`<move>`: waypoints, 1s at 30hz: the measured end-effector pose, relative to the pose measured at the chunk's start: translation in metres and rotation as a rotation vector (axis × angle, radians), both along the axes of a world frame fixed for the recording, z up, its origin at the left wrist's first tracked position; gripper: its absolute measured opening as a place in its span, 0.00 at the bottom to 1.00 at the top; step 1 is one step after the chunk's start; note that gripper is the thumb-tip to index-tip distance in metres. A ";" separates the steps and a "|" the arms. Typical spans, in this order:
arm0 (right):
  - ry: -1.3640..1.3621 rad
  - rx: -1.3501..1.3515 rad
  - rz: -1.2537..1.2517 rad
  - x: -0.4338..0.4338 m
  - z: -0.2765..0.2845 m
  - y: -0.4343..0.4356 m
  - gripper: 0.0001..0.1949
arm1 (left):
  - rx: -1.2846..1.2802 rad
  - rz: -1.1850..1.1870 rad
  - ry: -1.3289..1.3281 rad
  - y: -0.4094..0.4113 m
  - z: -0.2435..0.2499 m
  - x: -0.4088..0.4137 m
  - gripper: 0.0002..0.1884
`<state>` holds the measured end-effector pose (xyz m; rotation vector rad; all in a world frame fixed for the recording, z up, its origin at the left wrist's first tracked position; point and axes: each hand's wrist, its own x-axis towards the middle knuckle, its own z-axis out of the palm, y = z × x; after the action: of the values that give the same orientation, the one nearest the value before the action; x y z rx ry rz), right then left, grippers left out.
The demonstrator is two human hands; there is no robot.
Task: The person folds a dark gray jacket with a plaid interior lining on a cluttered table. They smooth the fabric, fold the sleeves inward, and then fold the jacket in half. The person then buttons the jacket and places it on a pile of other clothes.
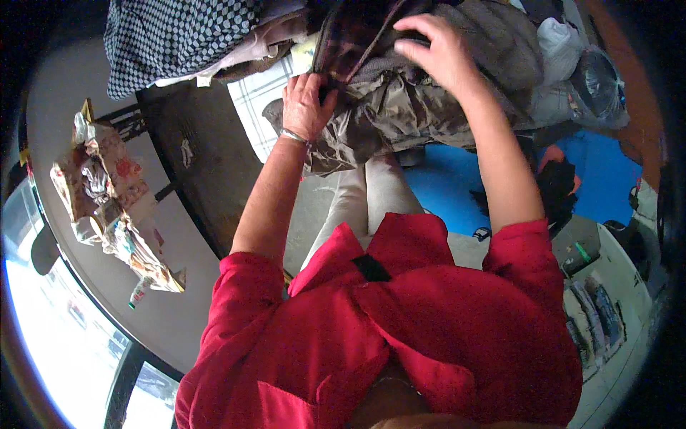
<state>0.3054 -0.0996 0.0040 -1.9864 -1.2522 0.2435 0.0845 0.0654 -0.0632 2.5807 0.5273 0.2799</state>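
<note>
A shiny dark brown garment point(396, 112), perhaps a jacket, lies bunched before me, its lower part over my knees. My left hand point(306, 104), with a bracelet at the wrist, grips it near its left edge, the fingers curled over the cloth. Above its upper right part is my right hand point(437, 51), thumb and fingers spread with nothing between them. Between the hands, a long dark edge strip point(375, 43) runs up along the opening of the garment. A darker lining shows inside. Part of the garment is cut off by the top of the view.
A black-and-white patterned cloth point(177, 43) and a white checked cloth point(257, 107) lie at upper left. Clear plastic bags point(595, 86) sit at upper right. Blue sheeting point(450, 177) covers floor to the right. A cluttered cardboard piece point(123, 182) is at left.
</note>
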 end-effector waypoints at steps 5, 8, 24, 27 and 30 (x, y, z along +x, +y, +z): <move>-0.321 -0.143 0.073 -0.022 -0.040 -0.024 0.16 | 0.098 0.053 -0.017 0.008 -0.010 0.012 0.14; -0.287 -0.153 0.162 -0.014 -0.048 -0.014 0.13 | 0.229 0.089 0.000 0.023 -0.022 0.020 0.14; -0.379 -0.129 0.073 -0.036 -0.036 -0.004 0.18 | 0.175 0.055 -0.170 -0.009 0.034 0.111 0.14; -0.496 -0.047 0.088 -0.038 -0.044 -0.005 0.16 | -0.167 0.031 -0.125 0.003 0.018 0.120 0.14; -0.460 -0.033 0.133 -0.033 -0.057 -0.011 0.15 | -0.583 0.125 -0.080 0.002 0.024 0.116 0.16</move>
<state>0.2723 -0.1106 -0.0525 -2.0574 -1.6785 -0.1417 0.2008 0.0677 -0.0392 1.9697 0.6328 0.2280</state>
